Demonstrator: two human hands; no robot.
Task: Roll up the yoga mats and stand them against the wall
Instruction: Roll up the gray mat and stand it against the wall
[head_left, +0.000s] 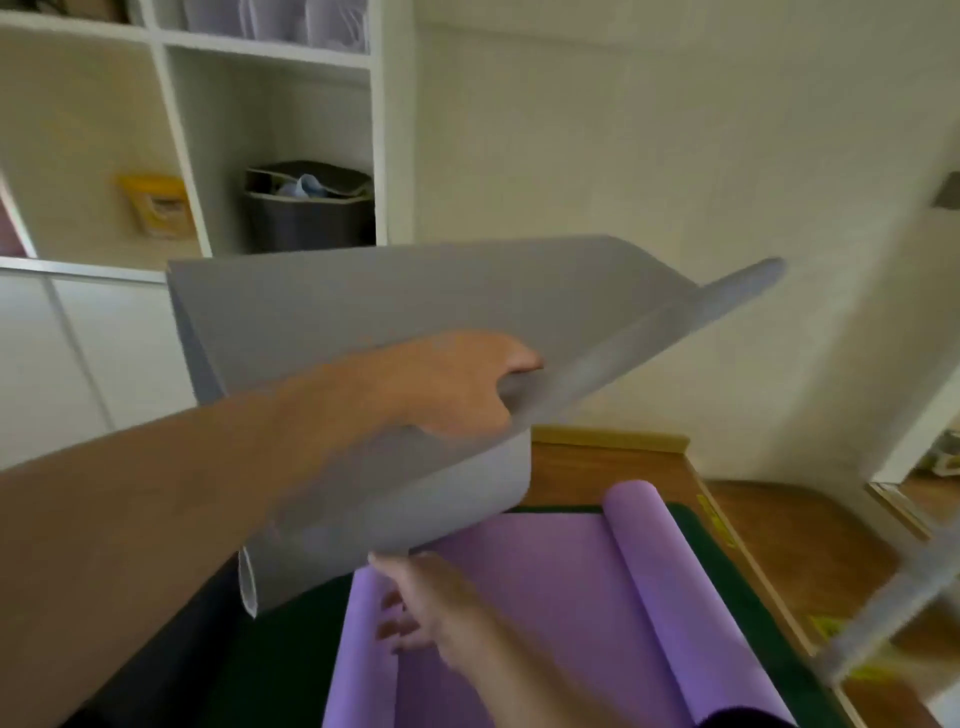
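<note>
From your head camera, your left hand (457, 384) grips the grey mat (363, 322) up in the air, fingers curled round its fold. The grey mat's long side runs left to right, toward the wall (597, 156). Your right hand (415, 603) is lower, fingers spread, touching the purple mat (545, 597) on the floor. The purple mat is nearer your right hand.

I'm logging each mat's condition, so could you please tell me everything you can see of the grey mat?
The grey mat looks like matte, flexible foam, plain and slightly blurred. It is held in the air, loosely folded or curled rather than tightly rolled, above the purple mat. The left hand grips its edge, fingers curled round it; the right hand reaches up to its lower edge. It touches neither floor nor wall.
</note>
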